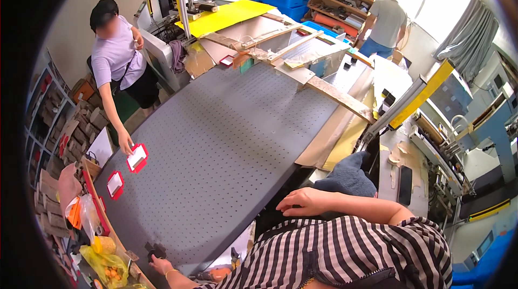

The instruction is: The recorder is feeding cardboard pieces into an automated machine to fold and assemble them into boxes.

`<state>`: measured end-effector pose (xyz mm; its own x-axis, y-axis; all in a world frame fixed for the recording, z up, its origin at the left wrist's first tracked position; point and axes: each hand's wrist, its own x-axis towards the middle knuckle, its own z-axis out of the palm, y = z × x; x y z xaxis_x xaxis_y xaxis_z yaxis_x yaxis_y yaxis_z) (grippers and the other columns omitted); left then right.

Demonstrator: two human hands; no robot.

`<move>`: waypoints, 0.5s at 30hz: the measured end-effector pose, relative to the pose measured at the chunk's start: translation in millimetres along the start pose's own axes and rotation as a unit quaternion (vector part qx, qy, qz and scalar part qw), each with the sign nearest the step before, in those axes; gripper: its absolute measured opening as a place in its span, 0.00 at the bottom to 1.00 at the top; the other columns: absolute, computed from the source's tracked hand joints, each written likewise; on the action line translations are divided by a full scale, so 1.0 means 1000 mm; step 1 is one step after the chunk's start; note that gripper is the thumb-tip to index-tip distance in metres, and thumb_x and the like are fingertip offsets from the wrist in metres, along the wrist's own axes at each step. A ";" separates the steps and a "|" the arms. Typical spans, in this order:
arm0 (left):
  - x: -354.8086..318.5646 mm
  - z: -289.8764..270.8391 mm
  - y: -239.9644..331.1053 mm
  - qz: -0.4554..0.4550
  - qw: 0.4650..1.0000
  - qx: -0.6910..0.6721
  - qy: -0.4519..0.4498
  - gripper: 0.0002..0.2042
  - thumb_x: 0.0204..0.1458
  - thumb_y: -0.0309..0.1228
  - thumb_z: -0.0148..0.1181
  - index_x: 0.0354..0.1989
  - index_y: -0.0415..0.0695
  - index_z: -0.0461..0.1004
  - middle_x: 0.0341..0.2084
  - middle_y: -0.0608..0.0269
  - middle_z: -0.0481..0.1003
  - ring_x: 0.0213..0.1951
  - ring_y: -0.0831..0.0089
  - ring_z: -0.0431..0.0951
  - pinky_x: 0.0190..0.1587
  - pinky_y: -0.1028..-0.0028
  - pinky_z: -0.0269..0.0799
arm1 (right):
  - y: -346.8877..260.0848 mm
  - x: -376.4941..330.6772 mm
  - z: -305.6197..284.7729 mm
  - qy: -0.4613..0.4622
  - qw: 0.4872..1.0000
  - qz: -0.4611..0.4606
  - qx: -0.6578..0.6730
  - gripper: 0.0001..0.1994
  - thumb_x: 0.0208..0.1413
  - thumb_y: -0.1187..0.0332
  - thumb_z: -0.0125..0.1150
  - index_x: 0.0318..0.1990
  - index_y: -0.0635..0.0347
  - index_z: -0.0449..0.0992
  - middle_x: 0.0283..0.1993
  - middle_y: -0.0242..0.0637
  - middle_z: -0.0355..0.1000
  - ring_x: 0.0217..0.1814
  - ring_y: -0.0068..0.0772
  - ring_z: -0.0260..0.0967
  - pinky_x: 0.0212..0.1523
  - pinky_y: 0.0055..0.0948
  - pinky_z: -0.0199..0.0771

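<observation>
At the near left end of the grey perforated conveyor belt [216, 143], my left hand [162, 265] has its fingers closed on a small black flat piece with flaps [155, 250]. A band circles that wrist. My right hand [300, 201] is held in front of my striped top, past the belt's near edge, fingers loosely bent and apart with nothing seen in them. Two red-edged white pieces lie on the belt's left part: one white piece [115, 185] alone, the other white piece [138, 157] under a co-worker's hand [126, 144].
A wooden frame [340, 95] spans the belt's far right end. Beside my right arm are a blue-grey cloth [349, 176] and a black phone [404, 185]. A yellow bag of orange fruit [110, 270] sits at lower left. Another person [386, 22] stands at the back.
</observation>
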<state>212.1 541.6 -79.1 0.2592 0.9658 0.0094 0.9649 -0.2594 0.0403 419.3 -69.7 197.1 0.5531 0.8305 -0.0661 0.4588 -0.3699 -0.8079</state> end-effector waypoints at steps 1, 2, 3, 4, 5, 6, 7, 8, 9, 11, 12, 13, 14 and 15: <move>0.002 0.001 -0.002 0.000 1.000 0.003 0.011 0.18 0.54 0.23 0.52 0.54 0.46 0.69 0.56 0.47 0.65 0.52 0.52 0.72 0.49 0.58 0.73 | 0.001 0.002 0.002 -0.003 1.000 0.003 -0.004 0.16 0.60 0.62 0.55 0.47 0.66 0.76 0.40 0.46 0.76 0.42 0.42 0.75 0.46 0.34 0.74; 0.005 0.005 0.002 0.009 1.000 -0.005 -0.005 0.16 0.54 0.23 0.52 0.52 0.45 0.70 0.53 0.48 0.67 0.49 0.54 0.73 0.47 0.59 0.73 | 0.002 0.000 0.003 -0.005 1.000 0.010 -0.009 0.16 0.61 0.62 0.55 0.47 0.66 0.76 0.39 0.46 0.76 0.41 0.42 0.75 0.45 0.34 0.74; 0.008 0.008 0.008 0.020 0.999 -0.019 -0.025 0.14 0.54 0.24 0.53 0.50 0.44 0.71 0.49 0.49 0.69 0.46 0.55 0.74 0.44 0.60 0.74 | 0.002 -0.004 0.003 -0.001 1.000 0.015 -0.010 0.16 0.61 0.62 0.55 0.47 0.66 0.76 0.39 0.46 0.76 0.41 0.42 0.75 0.45 0.34 0.74; 0.011 0.012 0.017 0.040 0.998 -0.029 -0.044 0.13 0.53 0.24 0.54 0.48 0.43 0.73 0.45 0.50 0.70 0.43 0.57 0.74 0.42 0.61 0.74 | 0.002 -0.011 0.002 -0.001 0.999 0.032 -0.010 0.16 0.61 0.62 0.55 0.47 0.66 0.76 0.39 0.45 0.76 0.41 0.42 0.75 0.45 0.34 0.74; 0.020 0.017 0.015 0.058 0.996 -0.045 -0.051 0.11 0.53 0.25 0.55 0.45 0.42 0.74 0.42 0.51 0.72 0.40 0.58 0.75 0.39 0.62 0.75 | -0.001 -0.013 0.000 -0.004 0.999 0.038 -0.011 0.16 0.61 0.62 0.55 0.47 0.65 0.76 0.38 0.45 0.76 0.41 0.42 0.75 0.45 0.34 0.74; 0.026 0.023 0.015 0.088 0.992 -0.069 -0.056 0.09 0.53 0.25 0.56 0.43 0.41 0.75 0.38 0.52 0.74 0.36 0.60 0.76 0.37 0.63 0.76 | -0.002 -0.018 0.000 -0.002 0.999 0.035 -0.013 0.16 0.61 0.62 0.55 0.47 0.65 0.76 0.38 0.45 0.76 0.41 0.42 0.75 0.45 0.34 0.74; 0.029 0.031 0.018 0.131 0.983 -0.114 -0.061 0.08 0.53 0.26 0.57 0.41 0.40 0.77 0.34 0.53 0.75 0.33 0.62 0.77 0.34 0.64 0.76 | -0.003 -0.025 -0.001 0.005 0.999 0.041 -0.015 0.15 0.61 0.62 0.55 0.47 0.65 0.76 0.39 0.45 0.76 0.41 0.42 0.75 0.45 0.34 0.74; 0.031 0.035 0.025 0.174 0.964 -0.186 -0.071 0.07 0.53 0.26 0.58 0.38 0.39 0.78 0.30 0.54 0.77 0.30 0.63 0.78 0.32 0.65 0.77 | -0.002 -0.029 -0.001 0.008 0.999 0.042 -0.016 0.15 0.61 0.62 0.55 0.47 0.64 0.76 0.39 0.45 0.76 0.42 0.42 0.75 0.45 0.35 0.74; 0.031 0.036 0.040 0.218 0.934 -0.271 -0.083 0.07 0.53 0.27 0.59 0.36 0.38 0.79 0.27 0.55 0.79 0.27 0.65 0.78 0.29 0.66 0.77 | -0.003 -0.034 -0.004 0.006 0.999 0.030 -0.016 0.15 0.61 0.62 0.55 0.47 0.64 0.76 0.39 0.45 0.76 0.42 0.42 0.75 0.45 0.35 0.74; -0.053 0.004 0.172 0.291 0.829 -0.423 -0.222 0.09 0.53 0.30 0.61 0.35 0.37 0.78 0.21 0.65 0.74 0.23 0.78 0.71 0.25 0.72 0.73 | 0.006 -0.071 -0.003 0.062 0.997 0.040 -0.029 0.14 0.60 0.62 0.56 0.46 0.63 0.76 0.40 0.45 0.76 0.43 0.43 0.74 0.46 0.35 0.74; -0.105 -0.034 0.222 0.293 0.761 -0.495 -0.301 0.08 0.54 0.29 0.59 0.35 0.37 0.78 0.21 0.68 0.73 0.23 0.79 0.71 0.26 0.75 0.71 | 0.005 -0.085 -0.004 0.085 0.995 0.041 -0.034 0.14 0.59 0.63 0.57 0.47 0.62 0.76 0.41 0.44 0.76 0.45 0.43 0.74 0.47 0.36 0.74; -0.150 -0.070 0.263 0.399 0.724 -0.452 -0.335 0.08 0.53 0.28 0.60 0.36 0.37 0.80 0.24 0.63 0.77 0.28 0.77 0.75 0.31 0.73 0.74 | 0.003 -0.097 -0.011 0.100 0.993 0.045 -0.042 0.13 0.58 0.64 0.58 0.47 0.61 0.76 0.42 0.43 0.76 0.46 0.44 0.74 0.48 0.35 0.73; -0.191 -0.109 0.284 0.496 0.708 -0.407 -0.295 0.08 0.53 0.29 0.60 0.38 0.38 0.80 0.28 0.62 0.79 0.32 0.76 0.77 0.35 0.73 0.73 | -0.001 -0.102 -0.013 0.142 0.988 0.036 -0.040 0.13 0.57 0.66 0.59 0.47 0.61 0.76 0.44 0.43 0.76 0.48 0.42 0.73 0.49 0.34 0.73; -0.250 -0.158 0.300 0.598 0.605 -0.436 -0.294 0.09 0.54 0.31 0.59 0.38 0.39 0.80 0.34 0.59 0.80 0.36 0.71 0.79 0.40 0.71 0.72 | -0.002 -0.115 -0.014 0.171 0.984 0.038 -0.039 0.13 0.57 0.68 0.59 0.48 0.60 0.76 0.45 0.42 0.76 0.49 0.41 0.72 0.49 0.33 0.72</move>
<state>430.5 222.1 88.7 0.9676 -0.1466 0.2056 -0.2493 -0.4250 0.8702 365.2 -170.2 214.3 0.7834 0.6152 0.0882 0.4525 -0.4673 -0.7595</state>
